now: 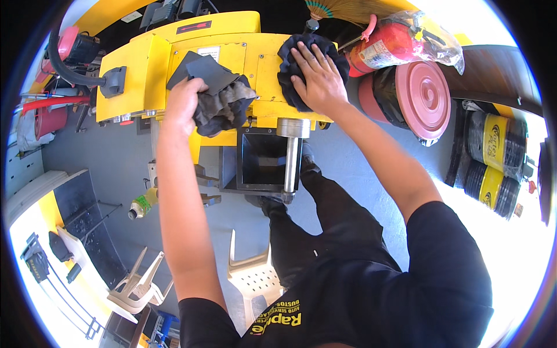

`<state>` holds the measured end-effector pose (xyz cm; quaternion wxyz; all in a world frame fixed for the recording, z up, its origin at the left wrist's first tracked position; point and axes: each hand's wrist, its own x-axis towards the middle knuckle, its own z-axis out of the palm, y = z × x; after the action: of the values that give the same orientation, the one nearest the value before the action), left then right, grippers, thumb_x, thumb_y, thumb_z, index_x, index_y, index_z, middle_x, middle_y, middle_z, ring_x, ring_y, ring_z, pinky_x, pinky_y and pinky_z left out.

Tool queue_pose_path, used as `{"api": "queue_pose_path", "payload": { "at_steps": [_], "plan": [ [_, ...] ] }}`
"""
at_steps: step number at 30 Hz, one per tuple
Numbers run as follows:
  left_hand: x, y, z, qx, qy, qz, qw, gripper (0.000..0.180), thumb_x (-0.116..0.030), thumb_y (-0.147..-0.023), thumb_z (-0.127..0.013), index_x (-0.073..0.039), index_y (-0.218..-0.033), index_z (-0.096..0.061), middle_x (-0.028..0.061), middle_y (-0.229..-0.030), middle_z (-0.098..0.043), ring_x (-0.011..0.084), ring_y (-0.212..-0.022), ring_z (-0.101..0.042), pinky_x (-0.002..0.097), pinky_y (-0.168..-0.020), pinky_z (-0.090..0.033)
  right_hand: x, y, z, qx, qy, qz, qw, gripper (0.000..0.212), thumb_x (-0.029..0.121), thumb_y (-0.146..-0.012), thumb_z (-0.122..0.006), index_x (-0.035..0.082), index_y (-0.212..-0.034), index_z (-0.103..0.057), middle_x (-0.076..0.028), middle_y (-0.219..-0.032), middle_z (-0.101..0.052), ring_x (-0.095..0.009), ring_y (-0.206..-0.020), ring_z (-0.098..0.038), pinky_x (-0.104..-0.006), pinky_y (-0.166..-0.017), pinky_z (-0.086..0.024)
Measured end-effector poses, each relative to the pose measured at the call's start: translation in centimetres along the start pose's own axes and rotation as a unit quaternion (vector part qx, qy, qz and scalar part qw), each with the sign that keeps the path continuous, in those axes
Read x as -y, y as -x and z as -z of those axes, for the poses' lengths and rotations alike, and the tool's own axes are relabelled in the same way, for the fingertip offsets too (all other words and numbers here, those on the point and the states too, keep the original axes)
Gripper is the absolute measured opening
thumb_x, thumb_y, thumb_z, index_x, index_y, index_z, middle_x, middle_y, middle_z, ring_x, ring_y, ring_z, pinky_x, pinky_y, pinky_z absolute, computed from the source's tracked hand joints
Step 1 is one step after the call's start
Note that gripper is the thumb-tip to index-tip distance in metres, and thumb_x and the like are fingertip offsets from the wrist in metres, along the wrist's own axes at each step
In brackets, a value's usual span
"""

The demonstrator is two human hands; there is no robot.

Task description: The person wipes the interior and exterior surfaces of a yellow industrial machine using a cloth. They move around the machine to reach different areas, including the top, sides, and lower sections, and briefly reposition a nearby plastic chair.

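Note:
A yellow workshop machine [255, 64] stands in front of me, with a bare metal shaft [291, 156] pointing toward me. My left hand [184, 107] is closed on a crumpled, soiled dark rag [223, 109] and flat dark grey sheets [214, 75], perhaps sandpaper, over the machine's left part. On the upper right of the machine lies a bunched black cloth [292, 58]. My right hand [319, 81] rests flat on that cloth, fingers stretched out and slightly apart. The undersides of both cloths are hidden.
At the right are a red fire extinguisher [386, 49] in plastic and a pink lidded bin [423, 98]. Stacked tires [493, 156] lie beyond. Below the shaft sits a black open box [264, 159]. Plastic chairs [255, 272] and a bottle [142, 203] are lower left.

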<state>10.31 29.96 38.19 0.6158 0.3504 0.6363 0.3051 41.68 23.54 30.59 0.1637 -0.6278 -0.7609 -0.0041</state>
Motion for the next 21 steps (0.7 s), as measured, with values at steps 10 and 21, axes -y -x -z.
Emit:
{"api": "queue_pose_path", "payload": {
  "at_steps": [10,21],
  "plan": [
    [1.5,0.9,-2.3,-0.101,0.157,-0.064,0.98,0.037,-0.005,-0.086,-0.058,0.004,-0.12,-0.068,0.0114,-0.109,-0.071,0.0227,-0.097,-0.069,0.0353,-0.088,-0.055,3.1,2.4,0.0,-0.012,-0.034,-0.034,0.999,0.063,0.041,-0.099,-0.06,0.016,-0.156,-0.05,-0.008,-0.166,-0.044,-0.036,-0.152,-0.039,-0.0546,-0.126,-0.029],
    [-1.7,3.1,0.0,-0.033,-0.083,-0.122,0.989,0.045,-0.011,-0.087,-0.064,0.004,-0.13,-0.063,0.0105,-0.116,-0.069,0.0209,-0.105,-0.065,0.0341,-0.098,-0.05,1.1,1.1,-1.2,-0.069,0.011,-0.126,0.99,0.061,0.042,-0.102,-0.056,0.014,-0.155,-0.051,-0.01,-0.165,-0.044,-0.037,-0.153,-0.037,-0.0561,-0.125,-0.03]
  ]
}}
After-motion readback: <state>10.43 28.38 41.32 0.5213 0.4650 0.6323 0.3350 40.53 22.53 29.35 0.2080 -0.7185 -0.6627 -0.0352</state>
